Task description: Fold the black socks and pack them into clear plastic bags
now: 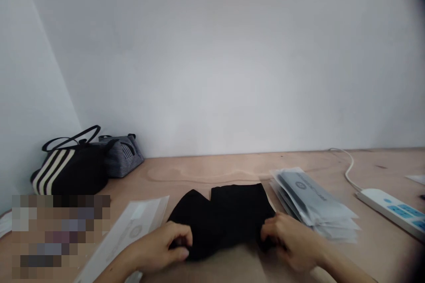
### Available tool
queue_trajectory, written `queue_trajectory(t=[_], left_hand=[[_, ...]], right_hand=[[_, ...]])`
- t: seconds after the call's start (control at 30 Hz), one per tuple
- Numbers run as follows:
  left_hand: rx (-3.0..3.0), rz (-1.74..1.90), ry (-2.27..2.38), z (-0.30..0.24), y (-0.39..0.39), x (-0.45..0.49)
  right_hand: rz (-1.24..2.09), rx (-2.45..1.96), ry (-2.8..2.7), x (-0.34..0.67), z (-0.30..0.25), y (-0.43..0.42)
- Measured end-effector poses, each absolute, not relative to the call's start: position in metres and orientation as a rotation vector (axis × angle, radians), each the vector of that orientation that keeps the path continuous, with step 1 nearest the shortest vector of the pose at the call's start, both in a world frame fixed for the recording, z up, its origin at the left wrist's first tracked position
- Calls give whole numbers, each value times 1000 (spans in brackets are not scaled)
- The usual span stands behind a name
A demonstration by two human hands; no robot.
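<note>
Soft, even, moderately bright light leaves only faint shade under the left hand [166,243] and the right hand [288,241]. The flat black fabric piece [229,216] between them reads as a near-featureless dark mass. Just right of the right hand, the stack of clear plastic packets [312,203] shows a dull sheen and looks smeared. Focus is slightly soft throughout. Dark vignetting rounds the corners far right of that hand; a pixelated block [61,234] masks the area left of the left hand.

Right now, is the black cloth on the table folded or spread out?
Likely folded: the black cloth lies as a compact bundle, one layer overlapping another; left hand and right hand grip its near edge.
</note>
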State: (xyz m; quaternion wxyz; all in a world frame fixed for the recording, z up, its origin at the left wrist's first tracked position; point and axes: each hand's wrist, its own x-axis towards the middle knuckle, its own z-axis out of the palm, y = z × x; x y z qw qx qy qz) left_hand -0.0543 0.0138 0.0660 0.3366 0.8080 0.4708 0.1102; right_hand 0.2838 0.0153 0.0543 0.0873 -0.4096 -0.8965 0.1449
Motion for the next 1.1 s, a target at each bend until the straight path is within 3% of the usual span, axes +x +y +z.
queue_trajectory(t=[0.1, 0.23, 0.3, 0.47, 0.7, 0.87, 1.1], left_hand=[[2101, 360, 1213, 64, 8, -42], [2286, 642, 1511, 40, 15, -11], [2373, 544, 1597, 21, 19, -1], [2376, 263, 1733, -11, 18, 2], [2351, 303, 1809, -9, 12, 2], [2212, 682, 1817, 7, 55, 13], [2046, 636, 1976, 1, 130, 29]], right_hand=[[600, -1257, -2628, 281, 56, 7], [312, -1413, -2401, 252, 37, 25], [190, -1454, -2375, 239, 18, 34], [275, -1471, -2511, 230, -19, 43], [291, -1428, -2558, 236, -19, 44], [312, -1455, -2587, 235, -17, 44], [291, -1450, -2594, 235, -16, 44]])
